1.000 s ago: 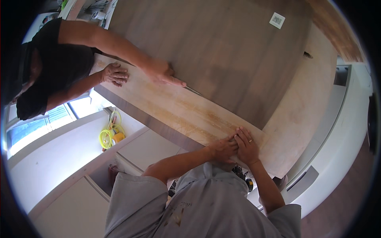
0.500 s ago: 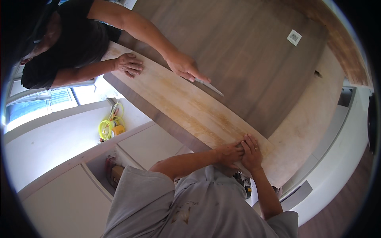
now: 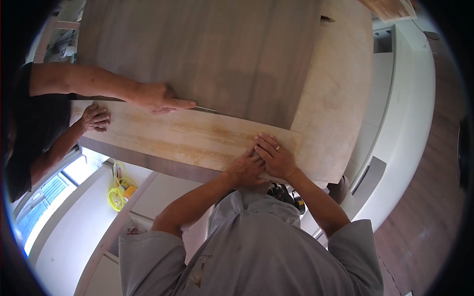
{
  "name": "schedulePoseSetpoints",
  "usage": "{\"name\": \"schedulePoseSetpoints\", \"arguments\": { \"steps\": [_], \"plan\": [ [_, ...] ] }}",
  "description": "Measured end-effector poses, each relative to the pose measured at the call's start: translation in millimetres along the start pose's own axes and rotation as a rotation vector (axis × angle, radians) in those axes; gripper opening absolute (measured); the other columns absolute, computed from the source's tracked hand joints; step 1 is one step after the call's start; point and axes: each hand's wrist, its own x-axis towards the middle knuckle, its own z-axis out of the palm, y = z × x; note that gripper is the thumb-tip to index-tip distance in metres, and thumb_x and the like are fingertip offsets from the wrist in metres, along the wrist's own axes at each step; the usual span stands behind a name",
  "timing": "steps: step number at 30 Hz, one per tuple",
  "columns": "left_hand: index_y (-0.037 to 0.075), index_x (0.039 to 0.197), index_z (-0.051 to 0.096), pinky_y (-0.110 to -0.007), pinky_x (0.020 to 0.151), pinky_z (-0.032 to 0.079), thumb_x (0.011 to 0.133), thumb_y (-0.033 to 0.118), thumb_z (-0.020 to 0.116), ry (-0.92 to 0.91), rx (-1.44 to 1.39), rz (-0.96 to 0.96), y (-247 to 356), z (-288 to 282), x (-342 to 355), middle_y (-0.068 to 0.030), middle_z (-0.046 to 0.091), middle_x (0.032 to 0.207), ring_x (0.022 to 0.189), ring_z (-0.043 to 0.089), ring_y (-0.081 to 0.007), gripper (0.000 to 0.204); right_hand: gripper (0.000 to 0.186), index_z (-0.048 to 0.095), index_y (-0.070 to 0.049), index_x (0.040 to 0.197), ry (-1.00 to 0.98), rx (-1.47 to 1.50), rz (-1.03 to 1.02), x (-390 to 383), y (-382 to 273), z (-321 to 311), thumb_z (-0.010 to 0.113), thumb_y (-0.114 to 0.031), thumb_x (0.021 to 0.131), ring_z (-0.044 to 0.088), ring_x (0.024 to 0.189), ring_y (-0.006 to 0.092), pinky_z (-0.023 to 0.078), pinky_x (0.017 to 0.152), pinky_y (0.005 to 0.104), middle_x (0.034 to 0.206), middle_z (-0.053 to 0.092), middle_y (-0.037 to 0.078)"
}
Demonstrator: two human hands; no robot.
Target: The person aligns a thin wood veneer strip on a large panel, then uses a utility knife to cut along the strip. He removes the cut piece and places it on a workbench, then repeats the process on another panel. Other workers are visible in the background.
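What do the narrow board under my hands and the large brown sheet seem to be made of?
The narrow board: probably bare wood or plywood, pale and dull, with patchy yellowish streaks.
The brown sheet: perhaps wood veneer or laminate, smooth-looking, with grain-like lines; I cannot tell which.

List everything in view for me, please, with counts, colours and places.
Sheet: one, brown, upper middle
Plank: one, pale, yellow-streaked, across the sheet's lower part
Board: one, pale, right of the sheet
Blade: one, silvery, plank's far edge
Hose: one coil, yellow, lower left
Window: one, bluish, far left
Cabinet panels: count unclear, white, lower left
Counter: one, white, right
Floor: one, brown, far right
Co-worker's hands: two, bare, left
Ring: one, gold-coloured, right hand
Shirt: one, grey, bottom
Left hand: one, bare, plank's near edge
Right hand: one, bare, overlapping the left
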Motion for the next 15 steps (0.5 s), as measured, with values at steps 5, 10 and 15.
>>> {"name": "schedulePoseSetpoints", "arguments": {
  "steps": [5,10,15],
  "plan": [
    [0.004,0.113,0.056,-0.049,0.107,0.017,0.078,0.058,0.048,0.084,-0.072,0.015,1.2,11.7,-2.2,-0.0121,0.052,0.118,0.119,0.041,-0.0249,0.065,0.034,0.054,-0.002,0.106,0.009,0.037,-0.056,-3.8,1.0,2.2,0.053,-0.005,0.072,0.045,0.119,0.0326,0.035,0.101,0.0465,0.123,0.051,0.016],
    [0.005,0.117,0.053,-0.047,0.109,0.014,0.078,0.058,0.048,0.029,0.012,0.017,5.1,11.2,-0.4,-0.0105,0.051,0.12,0.122,0.038,-0.0227,0.066,0.033,0.052,0.0,0.107,-0.006,-0.023,-0.071,-13.6,3.0,7.8,0.051,-0.01,0.076,0.043,0.12,0.0352,0.033,0.101,0.0488,0.125,0.048,0.018],
    [0.006,0.119,0.051,-0.046,0.11,0.011,0.076,0.057,0.051,0.063,0.039,0.007,6.0,4.2,-5.1,-0.0102,0.05,0.123,0.124,0.036,-0.0235,0.067,0.029,0.052,0.0,0.107,0.007,-0.022,-0.073,-8.8,-0.1,8.6,0.048,-0.007,0.079,0.044,0.119,0.0358,0.033,0.1,0.0497,0.124,0.049,0.018]
  ]
}}
